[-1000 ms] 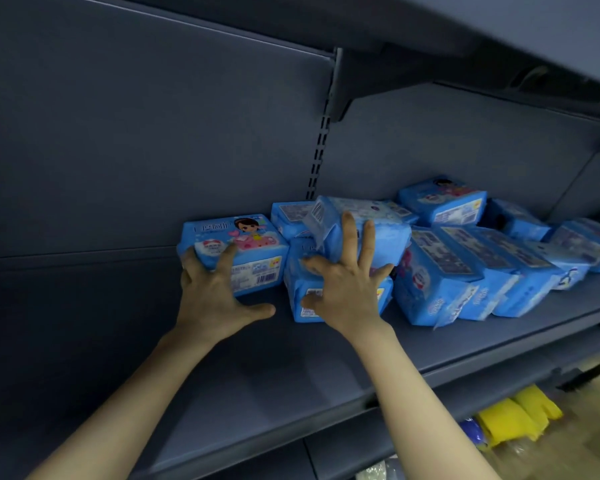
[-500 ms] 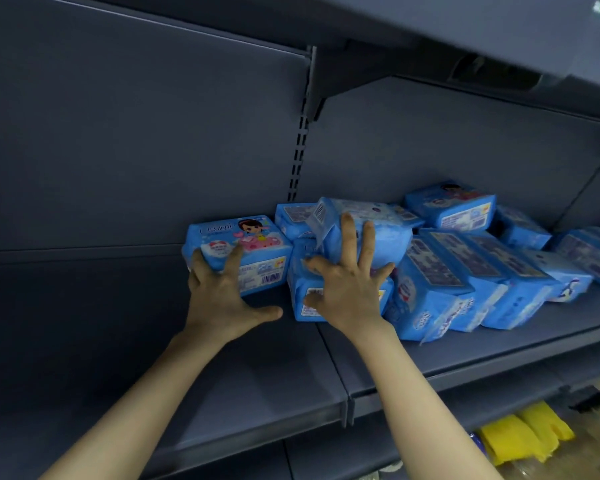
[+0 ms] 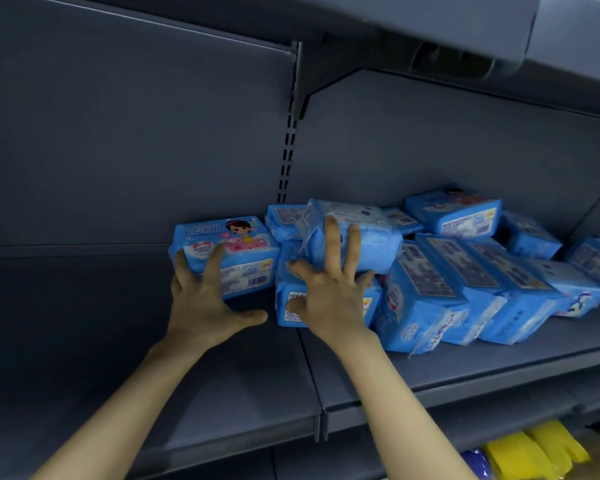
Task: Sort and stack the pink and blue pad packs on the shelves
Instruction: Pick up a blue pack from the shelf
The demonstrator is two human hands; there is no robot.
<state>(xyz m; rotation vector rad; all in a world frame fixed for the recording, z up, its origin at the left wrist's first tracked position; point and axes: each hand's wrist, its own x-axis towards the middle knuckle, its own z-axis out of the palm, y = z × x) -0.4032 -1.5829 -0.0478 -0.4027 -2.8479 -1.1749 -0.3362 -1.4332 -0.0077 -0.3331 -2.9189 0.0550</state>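
Reaches onto shelf point(image 3: 222, 382) with both arms. Lays left hand point(image 3: 201, 299) wide against front face of cartoon-print blue pack point(image 3: 246, 247), with fingers splayed and nearly straight and thumb out sideways just above shelf; closes round nothing. Lays right hand point(image 3: 329, 292) wide too, across a two-high stack just beside: two long fingers up the face of upper blue pack point(image 3: 374, 240), heel of hand over lower blue pack point(image 3: 288, 310). Cannot tell whether outer fingers of that hand hook an edge.

Finds cartoon-print blue pack lying flat, long axis left-to-right along shelf, directly ahead of left hand and close against the stack on its right. Notes bare shelf to the left and a jumbled heap of blue packs point(image 3: 465, 271) to the right, several tipped on edge. Sees no pink pack here.

Judges step in hand as squaring these packs back toward rear panel point(image 3: 118, 150). Needs a push straight away from body, square to long axis: left hand nearer for the single pack, right hand for the stack. Risks upper blue pack sliding off, since it sits skewed on lower blue pack
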